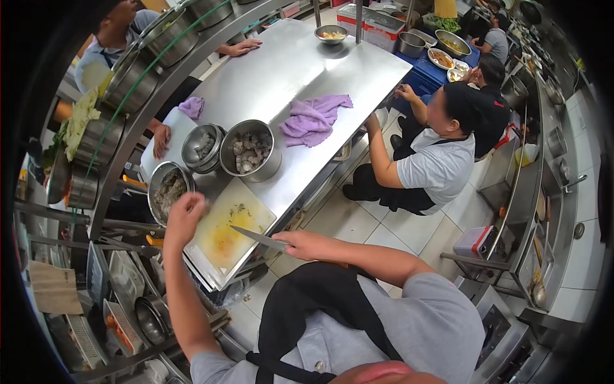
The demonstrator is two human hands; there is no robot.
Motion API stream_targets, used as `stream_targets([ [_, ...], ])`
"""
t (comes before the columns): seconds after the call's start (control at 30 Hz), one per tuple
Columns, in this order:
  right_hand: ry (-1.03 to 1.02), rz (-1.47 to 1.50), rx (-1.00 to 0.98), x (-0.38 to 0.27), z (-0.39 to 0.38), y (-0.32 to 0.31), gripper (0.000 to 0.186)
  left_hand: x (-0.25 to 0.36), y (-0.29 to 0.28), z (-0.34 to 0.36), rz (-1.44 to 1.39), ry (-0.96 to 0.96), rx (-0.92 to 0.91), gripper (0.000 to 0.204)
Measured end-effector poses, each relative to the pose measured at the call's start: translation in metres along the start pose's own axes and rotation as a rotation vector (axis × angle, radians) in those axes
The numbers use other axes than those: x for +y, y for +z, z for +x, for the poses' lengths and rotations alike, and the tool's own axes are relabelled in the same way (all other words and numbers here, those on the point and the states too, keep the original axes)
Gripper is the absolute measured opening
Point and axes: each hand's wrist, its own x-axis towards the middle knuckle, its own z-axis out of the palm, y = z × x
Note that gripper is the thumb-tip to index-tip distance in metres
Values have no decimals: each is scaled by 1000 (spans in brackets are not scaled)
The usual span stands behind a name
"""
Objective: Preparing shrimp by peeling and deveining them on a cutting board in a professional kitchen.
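Observation:
My right hand point(299, 244) grips the handle of a kitchen knife point(257, 237), its blade angled left over a yellow-stained cutting board point(252, 208). Small dark scraps point(240, 211) and an orange-brown smear lie on the board. My left hand point(184, 221) is raised between the board and a metal bowl point(151, 208) of greyish raw pieces that look like shrimp. Its fingers are curled closed, the tips blurred; whatever they may hold does not show. Beyond the board stands a steel pot point(270, 168) of grey, shrimp-like pieces, beside stacked metal bowls point(203, 168).
A purple cloth point(313, 121) lies on the steel table point(256, 70), with a small bowl point(331, 35) at its far end. Across it, a person's hand point(244, 47) rests on top. To the right, a person in a black cap point(441, 160) sits close by. Shelving point(121, 179) with pots rises left.

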Motion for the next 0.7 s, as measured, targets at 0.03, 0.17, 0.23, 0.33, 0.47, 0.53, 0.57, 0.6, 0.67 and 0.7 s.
stream_targets([
  [0.03,-2,20,-70,2,2,4,54,-11,-10,-19,63,-64,-98,15],
  [0.17,121,82,-180,2,15,6,55,-85,-1,-29,354,-90,-352,25],
  [0.23,177,98,-181,2,17,3,57,-139,16,-36,655,18,-192,36],
  [0.33,246,84,-99,-2,13,-5,53,-112,45,-45,419,-204,155,23],
  [0.47,282,197,-112,11,16,6,49,-128,73,-85,261,-393,136,20],
  [0.53,367,256,-140,4,19,8,49,-137,87,-100,262,-372,187,24],
  [0.57,368,252,-152,1,23,10,49,-140,94,-101,209,-382,295,27],
  [0.6,377,277,-161,-2,27,11,49,-143,101,-100,205,-392,301,27],
  [0.67,387,305,-159,-4,36,17,50,-132,109,-91,141,-357,456,28],
  [0.7,368,297,-131,-4,42,19,50,-127,111,-84,150,-380,451,28],
])
